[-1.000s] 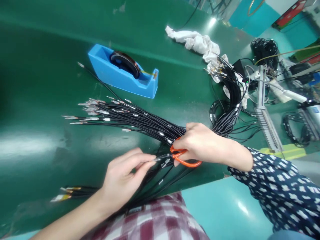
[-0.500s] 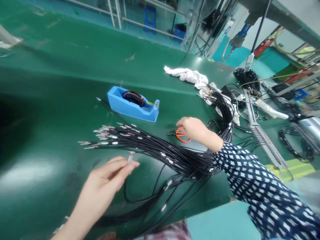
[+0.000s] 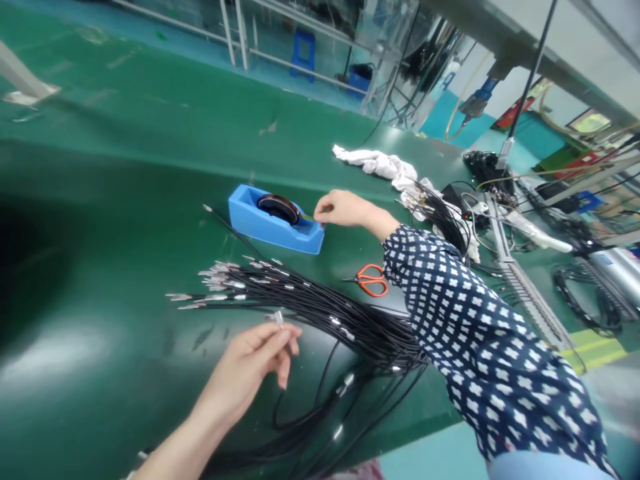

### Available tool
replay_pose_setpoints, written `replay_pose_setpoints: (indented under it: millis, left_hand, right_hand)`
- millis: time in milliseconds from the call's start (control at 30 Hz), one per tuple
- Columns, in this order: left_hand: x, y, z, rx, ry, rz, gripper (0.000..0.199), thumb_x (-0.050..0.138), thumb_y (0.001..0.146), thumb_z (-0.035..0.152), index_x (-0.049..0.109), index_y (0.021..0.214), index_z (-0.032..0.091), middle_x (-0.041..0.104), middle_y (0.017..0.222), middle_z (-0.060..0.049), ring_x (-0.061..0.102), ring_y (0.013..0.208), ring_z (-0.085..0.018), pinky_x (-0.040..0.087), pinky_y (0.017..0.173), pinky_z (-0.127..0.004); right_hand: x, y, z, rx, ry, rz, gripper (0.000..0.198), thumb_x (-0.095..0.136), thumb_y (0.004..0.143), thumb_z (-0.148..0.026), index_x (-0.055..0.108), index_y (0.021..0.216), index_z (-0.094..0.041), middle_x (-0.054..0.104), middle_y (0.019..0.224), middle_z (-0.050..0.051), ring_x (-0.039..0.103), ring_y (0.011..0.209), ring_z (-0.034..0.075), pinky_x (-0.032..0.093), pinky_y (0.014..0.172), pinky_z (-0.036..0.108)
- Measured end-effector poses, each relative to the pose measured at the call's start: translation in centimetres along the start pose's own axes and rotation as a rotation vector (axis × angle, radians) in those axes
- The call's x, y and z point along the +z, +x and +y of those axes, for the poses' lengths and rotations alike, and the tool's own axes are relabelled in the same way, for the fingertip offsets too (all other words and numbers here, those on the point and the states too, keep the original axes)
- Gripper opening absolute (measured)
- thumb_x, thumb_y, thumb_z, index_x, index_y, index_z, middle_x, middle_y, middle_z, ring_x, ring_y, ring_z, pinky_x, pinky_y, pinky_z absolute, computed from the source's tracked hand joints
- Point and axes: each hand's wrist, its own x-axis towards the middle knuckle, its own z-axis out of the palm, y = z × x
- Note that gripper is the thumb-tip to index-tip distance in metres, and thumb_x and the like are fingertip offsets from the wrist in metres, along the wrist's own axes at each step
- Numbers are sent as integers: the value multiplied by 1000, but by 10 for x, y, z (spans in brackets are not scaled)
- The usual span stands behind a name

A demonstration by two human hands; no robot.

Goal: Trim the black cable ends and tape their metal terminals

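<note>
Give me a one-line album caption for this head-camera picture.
Right hand at the tape end on a blue dispenser; left hand pinches a wire tip; orange scissors lie beside black wires.

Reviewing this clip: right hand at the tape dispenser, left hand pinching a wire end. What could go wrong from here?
1. The left hand pinches one small wire end with its fingertips only; it might slip.
2. The right hand reaches over to the tape dispenser, and its sleeve hangs over the wire bundle, which it could drag.
3. The scissors lie just beside that arm and could be knocked.

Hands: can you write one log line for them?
left hand: pinches wire end | right hand: at tape dispenser | scissors: on table
</note>
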Motion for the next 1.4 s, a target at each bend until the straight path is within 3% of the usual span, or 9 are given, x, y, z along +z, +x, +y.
replay_pose_setpoints:
  millis: [200, 567, 800, 933, 1033, 1100, 1200, 1267, 1400]
  left_hand:
    - [1, -3, -1, -2, -4, -6, 34, 71, 80, 46, 66, 75, 12, 62, 77, -2, 54, 45, -8, 46, 45, -23]
    - [-2, -2, -3, -29, 35, -4, 32, 69, 83, 43, 72, 92, 13, 65, 77, -4, 52, 45, -7, 45, 43, -22]
    - [-4, -3, 0, -59, 85, 4, 39, 70, 80, 49, 71, 94, 13, 65, 74, -3, 50, 39, -7, 39, 36, -20]
    - [-3, -4, 1, -72, 88, 2, 41, 71, 77, 51, 71, 93, 13, 65, 73, -3, 50, 38, -8, 39, 35, -21]
    - [-1, -5, 3, -71, 72, 5, 43, 74, 74, 51, 71, 94, 12, 65, 73, -3, 50, 38, -8, 39, 35, -21]
    - [1, -6, 4, -58, 63, 27, 42, 75, 74, 50, 71, 94, 12, 65, 72, -3, 49, 39, -8, 39, 35, -20]
    - [6, -8, 4, -26, 66, 82, 39, 73, 76, 48, 71, 92, 13, 64, 71, -2, 48, 39, -7, 39, 36, -19]
    - [7, -8, 2, 2, 86, 106, 36, 72, 77, 47, 70, 89, 13, 62, 69, -1, 47, 39, -7, 39, 36, -19]
    - [5, -6, -5, 83, 165, 165, 32, 71, 79, 43, 67, 90, 14, 60, 68, 1, 48, 41, -7, 40, 38, -20]
  right_hand:
    - [-13, 6, -4, 100, 130, -122, 12, 66, 75, -18, 76, 76, -13, 75, 82, 4, 63, 78, 14, 43, 68, 21]
    - [-10, -10, 14, 189, 157, -110, 20, 67, 76, -29, 76, 81, -12, 69, 79, 2, 56, 72, 14, 39, 63, 24]
    - [-9, -10, 14, 245, 242, -123, 14, 66, 75, -24, 75, 77, -14, 68, 76, 2, 55, 69, 13, 40, 62, 24]
    - [1, -6, 16, 339, 262, -98, 12, 68, 76, -23, 74, 77, -14, 66, 70, 4, 53, 61, 13, 41, 56, 25]
    - [21, -8, 19, 393, 225, -62, 3, 72, 67, -11, 72, 70, -10, 67, 68, 7, 57, 61, 16, 42, 57, 26]
    - [34, -17, 20, 392, 250, -40, 5, 70, 65, -6, 72, 69, -8, 70, 71, 9, 60, 65, 17, 44, 60, 26]
    - [45, -45, 17, 339, 347, 21, 13, 64, 79, -15, 74, 86, -10, 72, 86, 8, 61, 72, 13, 46, 65, 21]
    - [50, -72, 8, 284, 508, 18, 20, 61, 85, -25, 73, 92, -11, 72, 88, 6, 57, 67, 9, 45, 62, 20]
    - [70, -116, -19, 167, 955, -86, 24, 65, 83, -32, 73, 89, -10, 68, 77, 4, 46, 56, 7, 39, 54, 20]
